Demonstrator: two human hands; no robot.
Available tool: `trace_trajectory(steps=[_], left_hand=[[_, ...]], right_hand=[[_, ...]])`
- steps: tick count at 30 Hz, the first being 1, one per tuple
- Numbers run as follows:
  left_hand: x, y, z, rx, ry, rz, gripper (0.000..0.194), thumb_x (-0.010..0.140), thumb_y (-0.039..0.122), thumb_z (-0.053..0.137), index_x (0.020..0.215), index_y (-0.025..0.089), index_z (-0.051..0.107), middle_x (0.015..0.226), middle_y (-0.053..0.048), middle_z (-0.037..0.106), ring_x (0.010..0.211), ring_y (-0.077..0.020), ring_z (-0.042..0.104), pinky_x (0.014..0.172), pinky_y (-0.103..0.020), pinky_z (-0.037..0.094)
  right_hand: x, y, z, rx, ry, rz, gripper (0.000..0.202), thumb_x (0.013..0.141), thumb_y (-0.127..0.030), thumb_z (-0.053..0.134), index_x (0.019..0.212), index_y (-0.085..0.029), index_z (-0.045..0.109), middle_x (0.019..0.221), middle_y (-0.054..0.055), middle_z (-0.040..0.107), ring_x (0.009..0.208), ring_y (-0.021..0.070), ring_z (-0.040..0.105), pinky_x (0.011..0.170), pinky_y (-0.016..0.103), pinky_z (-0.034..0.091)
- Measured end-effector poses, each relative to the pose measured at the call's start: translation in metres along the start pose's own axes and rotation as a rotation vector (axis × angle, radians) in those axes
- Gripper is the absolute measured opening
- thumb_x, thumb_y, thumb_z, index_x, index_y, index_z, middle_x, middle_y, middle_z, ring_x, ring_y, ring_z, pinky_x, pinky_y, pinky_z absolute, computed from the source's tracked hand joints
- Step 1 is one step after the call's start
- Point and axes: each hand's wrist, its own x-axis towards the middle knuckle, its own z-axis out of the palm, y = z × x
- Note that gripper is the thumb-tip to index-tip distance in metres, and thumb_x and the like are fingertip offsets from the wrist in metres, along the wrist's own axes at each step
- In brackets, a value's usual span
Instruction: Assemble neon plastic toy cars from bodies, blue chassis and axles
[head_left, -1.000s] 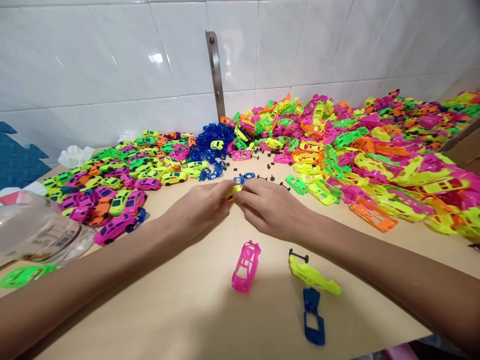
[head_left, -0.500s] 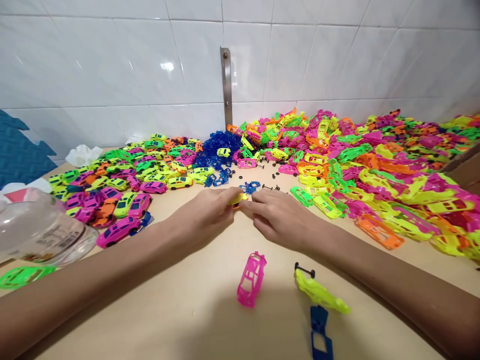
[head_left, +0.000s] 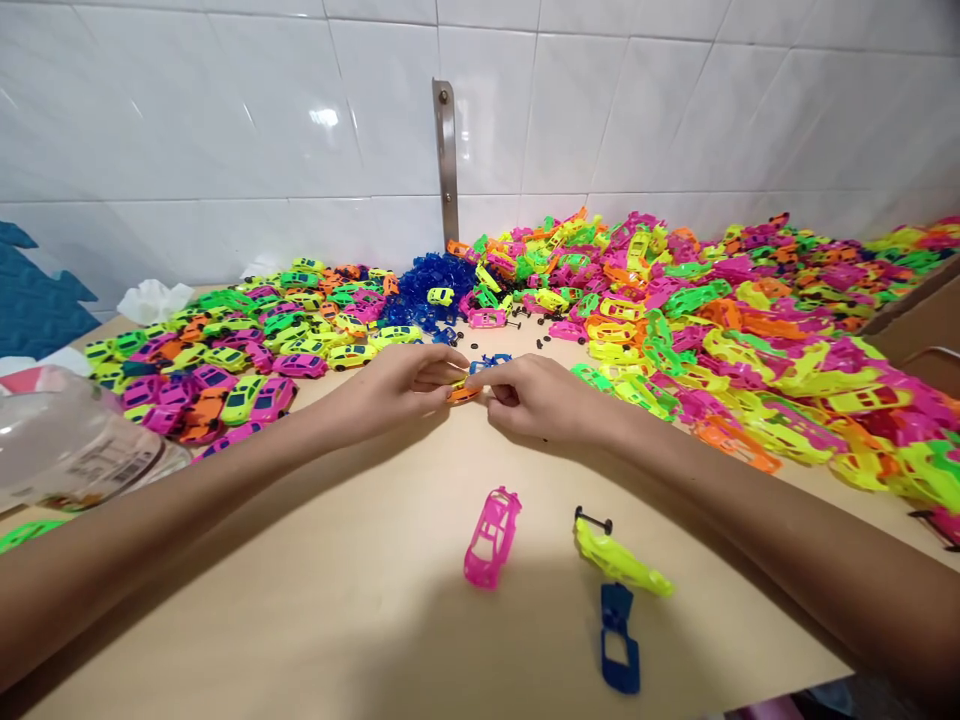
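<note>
A small orange and yellow toy car (head_left: pixel 464 394) is between my two hands over the middle of the table. My left hand (head_left: pixel 401 390) pinches its left end, the thumb in front and the fingers stretched loosely behind. With fingers curled, my right hand (head_left: pixel 536 397) presses the index finger on its right side. Just behind them lie blue plastic car parts (head_left: pixel 491 360), partly covered by my fingers. Closer to me are a pink car shell (head_left: pixel 492 537), a yellow car shell (head_left: pixel 624 560) beside a black wheel axle (head_left: pixel 593 520), and a dark blue part (head_left: pixel 619 640).
Assembled toy cars (head_left: pixel 247 395) crowd the left, near a clear plastic container (head_left: pixel 90 450). A heap of blue parts (head_left: pixel 424 290) is at the back. Colourful shells (head_left: pixel 720 330) pile up along the right, by a cardboard box (head_left: pixel 919 325). A tiled wall (head_left: pixel 270 110) stands behind.
My left fingers have straightened and spread from a tighter grip. More of the orange car shows between my hands. The whole view has shifted slightly.
</note>
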Motion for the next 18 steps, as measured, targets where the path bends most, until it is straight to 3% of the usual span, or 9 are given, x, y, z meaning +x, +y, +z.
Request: trace_trajectory(steps=[6,10,18], left_hand=[[0.005,-0.001,-0.001,-0.063,0.039,-0.024,0.026,0.084,0.027,0.068,0.107,0.017,0.063,0.109,-0.013,0.075,0.097,-0.025,0.075,0.082,-0.039,0.065],[0.002,0.01,0.001,0.067,0.05,0.012,0.015,0.087,0.028,0.063,0.095,0.017,0.069,0.1,-0.007,0.075,0.088,-0.0202,0.074,0.082,-0.034,0.064],[0.0,0.016,0.002,0.313,0.071,0.021,0.024,0.085,0.028,0.059,0.095,0.019,0.078,0.091,-0.004,0.079,0.083,-0.0203,0.075,0.084,-0.032,0.064]], right_hand=[[0.009,0.016,0.009,0.135,0.064,0.016,0.03,0.086,-0.014,0.055,0.108,-0.018,0.074,0.066,-0.003,0.054,0.061,0.0103,0.043,0.06,0.025,0.025],[0.01,0.019,0.012,0.154,0.067,0.008,0.027,0.087,-0.016,0.055,0.106,-0.019,0.074,0.069,-0.003,0.055,0.063,0.0106,0.045,0.06,0.025,0.024],[0.007,0.009,0.008,0.074,0.073,0.014,0.025,0.088,-0.015,0.054,0.104,-0.02,0.072,0.071,-0.002,0.059,0.064,0.0115,0.046,0.06,0.025,0.023]])
